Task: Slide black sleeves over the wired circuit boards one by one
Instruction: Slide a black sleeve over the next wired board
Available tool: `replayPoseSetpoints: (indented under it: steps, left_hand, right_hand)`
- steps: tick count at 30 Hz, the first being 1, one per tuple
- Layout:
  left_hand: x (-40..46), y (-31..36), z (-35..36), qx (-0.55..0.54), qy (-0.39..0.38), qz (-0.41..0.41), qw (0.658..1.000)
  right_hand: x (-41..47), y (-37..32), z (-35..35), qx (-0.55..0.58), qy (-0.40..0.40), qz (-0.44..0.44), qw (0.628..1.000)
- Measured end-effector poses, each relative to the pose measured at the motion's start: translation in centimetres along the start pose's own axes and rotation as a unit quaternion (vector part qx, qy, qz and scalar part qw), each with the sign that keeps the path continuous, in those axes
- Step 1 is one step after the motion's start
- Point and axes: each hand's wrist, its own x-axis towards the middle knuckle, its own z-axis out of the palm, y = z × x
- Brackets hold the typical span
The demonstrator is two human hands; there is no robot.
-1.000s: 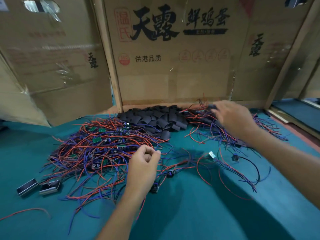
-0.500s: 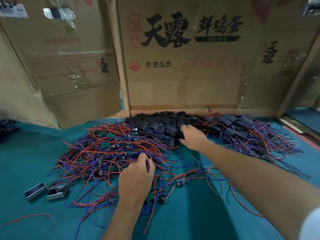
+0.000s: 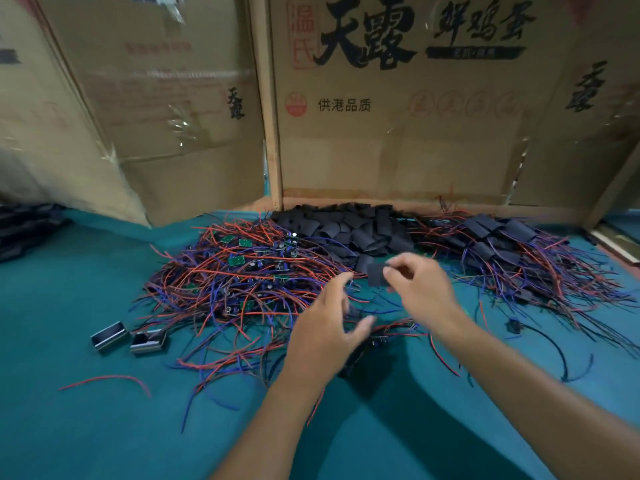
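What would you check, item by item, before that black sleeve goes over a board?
1. Sleeve in hand: ok, the right hand pinches one.
2. Sleeve mouth open: cannot tell, it is blurred.
3. Board in the left hand: cannot tell, the fingers are blurred and hide what lies under them.
4. Sleeve apart from the sleeve pile: ok, it is held nearer than the pile.
5. More bare boards waiting: ok, green ones show in the wire tangle.
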Motion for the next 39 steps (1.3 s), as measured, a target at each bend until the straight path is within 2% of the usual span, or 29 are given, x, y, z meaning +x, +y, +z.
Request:
replayPoseSetpoints:
  steps: [3,4,5,6,8,9,11,13,16,17,21,23,24,26,28,30,33,39]
  left_hand:
    - [-0.7,1.5,1.0,-0.004,-0.026,0.072,0.997]
    - [-0.8,1.8,1.2,0.003,-0.026,0.093,0.995]
    - [-0.9,2.0,1.2,0.005,-0.022,0.107,0.994]
    - [-1.0,2.2,1.2,0.001,-0.016,0.116,0.993]
    - [-1.2,2.6,1.1,-0.014,-0.012,0.124,0.992]
    - [-1.3,2.9,1.0,-0.024,-0.01,0.127,0.992]
    - [-1.4,3.2,0.6,-0.035,-0.023,0.147,0.988]
    - [-0.8,2.4,-0.5,-0.012,0.004,0.143,0.99]
    - [0.8,-1.5,-3.2,-0.017,0.133,0.018,0.991]
    - [1.1,-2.5,-3.7,-0.015,0.143,0.004,0.99]
    - [1.2,-3.8,-3.1,0.096,0.104,0.029,0.99]
    - [1.4,-4.0,-3.3,0.112,0.07,0.033,0.991]
    - [1.5,-4.1,-3.8,0.102,0.029,0.031,0.994]
    - [1.6,-4.1,-5.2,0.077,-0.11,0.005,0.991]
    - [1.1,-4.0,-6.1,0.054,-0.266,-0.049,0.961]
    - [0.6,-3.5,-6.2,0.023,-0.365,-0.103,0.925]
    - [0.6,-3.0,-5.9,0.025,-0.4,-0.133,0.906]
    - [0.6,-3.3,-8.4,-0.009,-0.375,-0.16,0.913]
  right_hand:
    - [-5.2,-0.1,0.1,0.073,-0.039,0.022,0.996]
    - [-6.1,0.1,0.0,0.137,-0.051,0.044,0.988]
    - [-6.8,0.2,-0.3,0.23,-0.066,0.075,0.968]
    - [-7.3,0.2,-0.7,0.332,-0.092,0.112,0.932]
    - [-7.7,0.4,-1.1,0.479,-0.162,0.176,0.845]
    - [-7.8,0.6,-1.3,0.516,-0.195,0.197,0.811]
    - [-7.7,1.2,-1.7,0.544,-0.235,0.212,0.777]
    - [-7.3,1.7,-1.9,0.556,-0.22,0.223,0.77]
    - [-6.8,2.0,-1.7,0.592,-0.169,0.242,0.75]
    - [-6.8,2.1,-1.4,0.595,-0.165,0.244,0.748]
    - [-7.0,1.8,-0.3,0.569,-0.171,0.241,0.767]
    - [-6.8,1.8,-0.3,0.568,-0.174,0.231,0.771]
    - [-6.6,1.9,-0.3,0.568,-0.178,0.225,0.772]
    - [-6.4,2.1,-0.5,0.567,-0.195,0.21,0.772]
    - [-6.2,2.4,-0.4,0.577,-0.205,0.2,0.765]
    - [-6.0,2.7,-0.3,0.591,-0.205,0.193,0.756]
    - [-5.5,3.0,0.0,0.602,-0.203,0.18,0.751]
    - [-5.1,3.6,0.4,0.615,-0.198,0.177,0.742]
